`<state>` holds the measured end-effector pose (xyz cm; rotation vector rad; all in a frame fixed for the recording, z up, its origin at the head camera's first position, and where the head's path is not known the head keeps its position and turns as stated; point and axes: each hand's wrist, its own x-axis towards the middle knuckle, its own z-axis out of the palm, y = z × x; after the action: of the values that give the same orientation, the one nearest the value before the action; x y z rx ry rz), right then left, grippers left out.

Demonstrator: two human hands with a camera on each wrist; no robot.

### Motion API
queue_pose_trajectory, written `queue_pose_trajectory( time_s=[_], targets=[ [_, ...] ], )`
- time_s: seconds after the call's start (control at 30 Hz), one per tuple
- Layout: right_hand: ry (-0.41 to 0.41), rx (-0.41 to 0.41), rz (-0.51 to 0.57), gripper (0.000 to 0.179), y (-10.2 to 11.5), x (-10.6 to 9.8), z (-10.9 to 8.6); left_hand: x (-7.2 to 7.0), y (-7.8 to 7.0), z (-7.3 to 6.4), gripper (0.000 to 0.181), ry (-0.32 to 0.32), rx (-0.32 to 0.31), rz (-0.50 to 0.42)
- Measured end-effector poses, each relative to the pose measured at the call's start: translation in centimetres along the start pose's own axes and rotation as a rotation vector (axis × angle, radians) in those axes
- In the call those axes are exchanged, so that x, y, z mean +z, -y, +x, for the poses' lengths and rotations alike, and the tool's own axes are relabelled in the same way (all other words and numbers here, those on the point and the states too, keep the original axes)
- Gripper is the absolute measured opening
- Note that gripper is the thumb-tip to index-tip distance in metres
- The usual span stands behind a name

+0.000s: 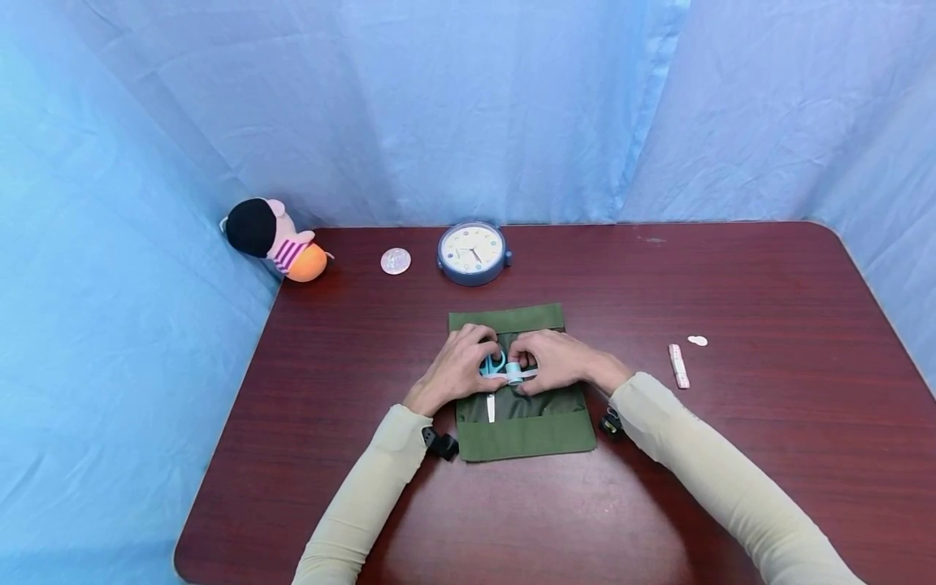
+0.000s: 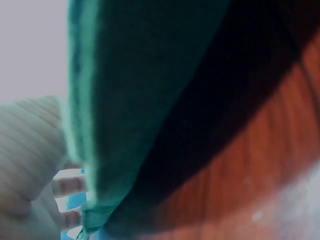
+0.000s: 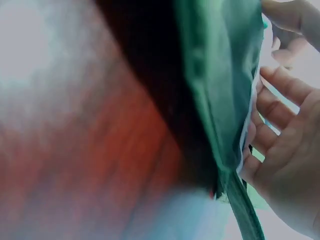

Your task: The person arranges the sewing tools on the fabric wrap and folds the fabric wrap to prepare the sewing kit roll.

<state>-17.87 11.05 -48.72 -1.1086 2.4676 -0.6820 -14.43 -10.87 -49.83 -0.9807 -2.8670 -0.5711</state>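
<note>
A green fabric pouch lies opened out on the table beneath both hands. Light-blue-handled scissors sit inside it, their blade pointing toward the person. My left hand is over the scissors' handles, its thumb and fingers pinching a white elastic strap that crosses the pouch. Between the thumb and fingertips of my right hand is a small light blue thread spool, at the strap. In the wrist views the pouch's edge blocks most of the work; several fingers of the right hand show beside it.
A blue alarm clock lies behind the pouch, with a round clear disc to its left. A plush doll is at the back left corner. Off to the right are a folded tape measure and a small white piece.
</note>
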Motion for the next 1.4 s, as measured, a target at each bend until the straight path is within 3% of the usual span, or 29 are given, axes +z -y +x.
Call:
queue_pose_trajectory(
  time_s=[0.3,0.93,1.4],
  targets=[
    [-0.022,-0.035,0.008,0.017,-0.1,0.3,0.1,-0.1,0.0,0.0,0.031,0.013,-0.011,0.005],
    [-0.012,-0.030,0.035,0.020,-0.3,0.3,0.0,-0.1,0.0,0.0,0.031,0.012,-0.005,-0.012],
    [-0.014,-0.024,0.065,0.031,-0.3,-0.9,-1.1,-0.9,-0.3,-0.4,0.032,0.066,-0.002,-0.075]
  ],
)
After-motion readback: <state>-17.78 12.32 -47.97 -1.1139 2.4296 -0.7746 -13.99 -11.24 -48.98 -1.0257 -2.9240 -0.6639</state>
